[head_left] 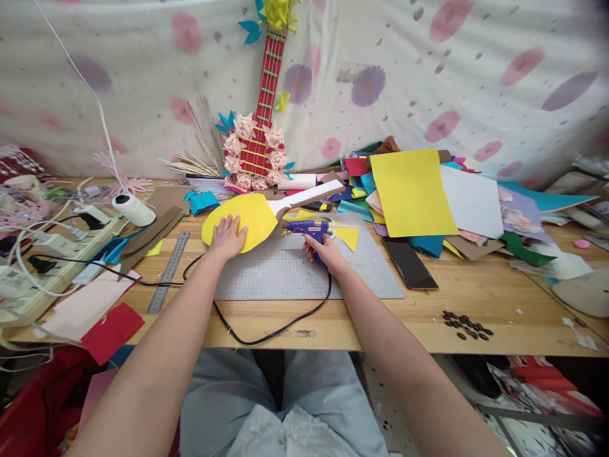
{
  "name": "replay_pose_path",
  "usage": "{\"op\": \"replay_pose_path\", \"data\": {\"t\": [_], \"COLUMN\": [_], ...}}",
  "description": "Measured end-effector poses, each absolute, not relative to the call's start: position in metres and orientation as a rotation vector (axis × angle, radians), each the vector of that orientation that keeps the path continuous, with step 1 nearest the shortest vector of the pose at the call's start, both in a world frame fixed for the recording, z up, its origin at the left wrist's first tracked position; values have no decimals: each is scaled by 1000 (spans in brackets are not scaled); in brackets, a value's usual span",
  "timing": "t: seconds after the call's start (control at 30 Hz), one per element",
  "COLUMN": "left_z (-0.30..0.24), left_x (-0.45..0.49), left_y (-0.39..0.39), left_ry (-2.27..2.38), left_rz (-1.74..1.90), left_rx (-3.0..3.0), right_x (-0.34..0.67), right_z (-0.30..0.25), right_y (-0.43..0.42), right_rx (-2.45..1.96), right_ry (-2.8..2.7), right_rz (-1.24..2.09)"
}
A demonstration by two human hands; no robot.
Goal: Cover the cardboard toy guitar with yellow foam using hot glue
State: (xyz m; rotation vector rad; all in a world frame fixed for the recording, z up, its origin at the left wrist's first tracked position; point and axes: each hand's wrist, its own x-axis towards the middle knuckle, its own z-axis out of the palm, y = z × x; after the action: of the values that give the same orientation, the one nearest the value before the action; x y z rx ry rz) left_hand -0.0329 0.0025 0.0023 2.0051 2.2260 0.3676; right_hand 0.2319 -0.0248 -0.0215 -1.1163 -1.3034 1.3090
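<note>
My left hand (227, 236) lies flat with fingers spread on a yellow paper-covered oval (254, 212), the body of a guitar-shaped cutout. Its white neck (309, 195) points to the upper right. My right hand (323, 249) is wrapped round the handle of a blue hot glue gun (304, 226), whose nozzle points left, near the oval's right edge. A black cord (280, 333) runs from the gun's handle across the table. Beneath these lies a grey cutting mat (295, 273), with yellow paper scraps (347, 237) on it behind the gun.
A red paper guitar with pink roses (254, 149) leans at the back. Coloured sheets (412, 193) are piled right, beside a black phone (410, 261). Small dark oval pieces (469, 325) lie front right. A steel ruler (169, 270), thread cone (134, 209) and power strip (57, 260) are left.
</note>
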Motion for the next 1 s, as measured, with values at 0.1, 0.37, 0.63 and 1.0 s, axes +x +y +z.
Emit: {"op": "replay_pose_path", "data": {"t": [0.1,0.37,0.63,1.0], "left_z": [14,42,33,21], "left_x": [-32,16,33,15], "left_y": [8,-14,-11,-3], "left_ry": [2228,2010,2018,1834], "left_rz": [249,580,551,700], "left_rx": [2028,2292,2310,2311], "right_x": [231,244,244,239], "right_z": [-24,-17,-15,-15], "right_y": [-21,-19,-23,-25], "right_rx": [-1132,-1124,-1105,-1330], "right_ry": [-1307,-1126,-1213,-1233], "right_rz": [1287,1268,1308,1259]}}
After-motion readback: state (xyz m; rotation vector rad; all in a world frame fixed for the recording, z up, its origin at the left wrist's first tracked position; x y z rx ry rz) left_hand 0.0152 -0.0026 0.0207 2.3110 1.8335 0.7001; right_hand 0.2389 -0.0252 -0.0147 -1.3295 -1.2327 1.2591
